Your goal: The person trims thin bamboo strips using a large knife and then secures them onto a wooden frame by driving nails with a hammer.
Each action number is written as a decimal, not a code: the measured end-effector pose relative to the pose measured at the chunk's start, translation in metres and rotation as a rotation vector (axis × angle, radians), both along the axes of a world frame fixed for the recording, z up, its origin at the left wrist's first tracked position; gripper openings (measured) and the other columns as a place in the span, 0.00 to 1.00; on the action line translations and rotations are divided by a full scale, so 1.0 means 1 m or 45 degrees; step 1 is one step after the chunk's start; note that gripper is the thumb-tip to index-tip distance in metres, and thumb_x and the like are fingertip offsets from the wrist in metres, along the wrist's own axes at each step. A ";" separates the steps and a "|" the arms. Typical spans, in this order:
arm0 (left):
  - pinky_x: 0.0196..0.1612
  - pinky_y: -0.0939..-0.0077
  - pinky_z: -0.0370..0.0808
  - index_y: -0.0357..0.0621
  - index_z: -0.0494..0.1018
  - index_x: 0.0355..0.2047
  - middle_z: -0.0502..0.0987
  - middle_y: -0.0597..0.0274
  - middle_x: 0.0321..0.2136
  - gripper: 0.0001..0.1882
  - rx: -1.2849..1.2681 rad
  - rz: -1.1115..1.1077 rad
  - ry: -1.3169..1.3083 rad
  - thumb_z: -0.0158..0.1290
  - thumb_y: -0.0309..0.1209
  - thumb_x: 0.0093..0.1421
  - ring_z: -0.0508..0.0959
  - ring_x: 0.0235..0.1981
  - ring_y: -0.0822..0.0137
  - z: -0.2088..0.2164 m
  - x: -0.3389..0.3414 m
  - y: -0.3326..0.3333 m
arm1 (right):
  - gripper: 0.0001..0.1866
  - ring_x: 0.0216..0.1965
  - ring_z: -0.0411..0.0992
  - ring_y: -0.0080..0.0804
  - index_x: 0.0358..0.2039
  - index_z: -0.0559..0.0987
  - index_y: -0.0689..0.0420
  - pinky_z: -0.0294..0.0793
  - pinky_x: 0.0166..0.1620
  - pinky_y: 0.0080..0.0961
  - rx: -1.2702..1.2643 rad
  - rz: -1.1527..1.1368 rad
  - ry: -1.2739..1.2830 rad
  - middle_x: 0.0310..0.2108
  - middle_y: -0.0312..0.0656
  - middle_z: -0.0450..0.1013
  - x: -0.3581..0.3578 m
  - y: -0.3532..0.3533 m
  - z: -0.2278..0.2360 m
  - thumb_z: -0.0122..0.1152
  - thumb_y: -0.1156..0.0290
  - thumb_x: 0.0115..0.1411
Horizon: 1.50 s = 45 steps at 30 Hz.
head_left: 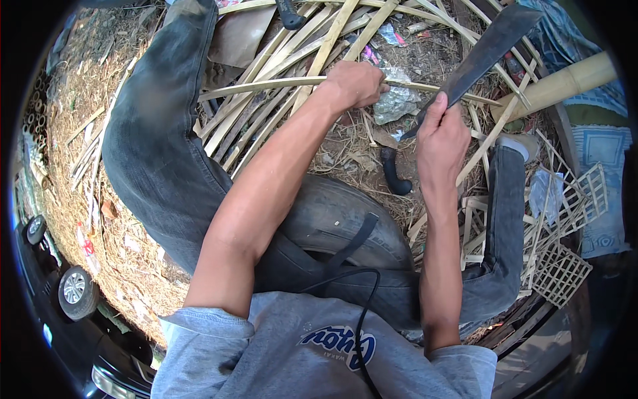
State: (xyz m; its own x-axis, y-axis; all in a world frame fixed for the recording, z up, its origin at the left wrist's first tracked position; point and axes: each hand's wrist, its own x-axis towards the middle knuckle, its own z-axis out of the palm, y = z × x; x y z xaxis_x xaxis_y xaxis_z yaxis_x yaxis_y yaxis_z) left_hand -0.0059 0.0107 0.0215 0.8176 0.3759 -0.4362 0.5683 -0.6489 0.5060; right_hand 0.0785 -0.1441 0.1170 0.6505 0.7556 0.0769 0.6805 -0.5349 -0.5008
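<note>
Bamboo strip [266, 84] runs crosswise through the closed left grip [357, 83]; the right grip [443, 133] clasps a dark machete [492, 50] that slants across the strip. Farther out, more pale strips [331, 40] lie heaped on the littered ground [133, 229].

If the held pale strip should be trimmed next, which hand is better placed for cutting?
Probably the right hand: it holds the dark blade, which crosses the pale strip in this view. The left hand grips that strip, so it seems better for steadying.
</note>
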 end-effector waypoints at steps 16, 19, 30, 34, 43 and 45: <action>0.43 0.51 0.76 0.39 0.78 0.34 0.82 0.45 0.31 0.24 0.017 -0.027 0.020 0.46 0.49 0.69 0.82 0.38 0.45 0.008 0.007 -0.004 | 0.17 0.23 0.73 0.62 0.33 0.75 0.67 0.68 0.27 0.51 -0.116 -0.001 -0.054 0.19 0.61 0.72 0.004 -0.028 -0.045 0.48 0.65 0.72; 0.44 0.51 0.76 0.39 0.78 0.34 0.82 0.46 0.31 0.24 0.049 -0.029 -0.039 0.46 0.49 0.69 0.82 0.39 0.45 0.003 0.002 -0.005 | 0.16 0.22 0.73 0.62 0.34 0.76 0.66 0.67 0.27 0.50 -0.325 0.155 0.038 0.19 0.60 0.72 0.007 -0.032 -0.050 0.49 0.65 0.72; 0.46 0.52 0.76 0.40 0.78 0.37 0.82 0.45 0.35 0.25 0.016 -0.020 0.051 0.46 0.50 0.69 0.82 0.42 0.46 0.002 0.008 -0.004 | 0.18 0.22 0.73 0.61 0.33 0.75 0.65 0.66 0.27 0.51 -0.303 0.069 0.027 0.21 0.59 0.74 -0.001 -0.032 -0.059 0.46 0.64 0.73; 0.46 0.52 0.76 0.39 0.78 0.36 0.82 0.44 0.35 0.25 0.028 -0.011 0.049 0.46 0.51 0.69 0.82 0.41 0.46 -0.001 -0.001 0.000 | 0.20 0.23 0.73 0.64 0.31 0.75 0.67 0.68 0.28 0.54 -0.321 0.145 0.131 0.20 0.62 0.73 0.009 -0.027 -0.040 0.45 0.64 0.73; 0.43 0.51 0.76 0.38 0.77 0.35 0.82 0.45 0.32 0.24 0.036 -0.024 0.037 0.47 0.50 0.68 0.82 0.38 0.45 -0.001 0.003 0.002 | 0.21 0.24 0.74 0.65 0.31 0.75 0.68 0.72 0.28 0.53 -0.290 0.157 0.116 0.20 0.64 0.72 0.002 -0.023 -0.060 0.43 0.64 0.73; 0.43 0.51 0.76 0.38 0.77 0.34 0.82 0.45 0.32 0.24 0.021 -0.015 0.033 0.48 0.50 0.68 0.82 0.38 0.45 0.002 0.003 0.002 | 0.21 0.25 0.74 0.66 0.31 0.75 0.69 0.73 0.29 0.54 -0.319 0.174 0.106 0.20 0.65 0.73 0.002 -0.026 -0.066 0.43 0.63 0.73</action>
State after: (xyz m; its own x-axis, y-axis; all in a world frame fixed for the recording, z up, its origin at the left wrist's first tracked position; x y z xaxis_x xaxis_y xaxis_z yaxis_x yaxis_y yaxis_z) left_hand -0.0026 0.0127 0.0231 0.8104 0.3736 -0.4513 0.5734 -0.6640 0.4800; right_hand 0.0800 -0.1697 0.0506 0.5378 0.8252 -0.1726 0.7166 -0.5553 -0.4221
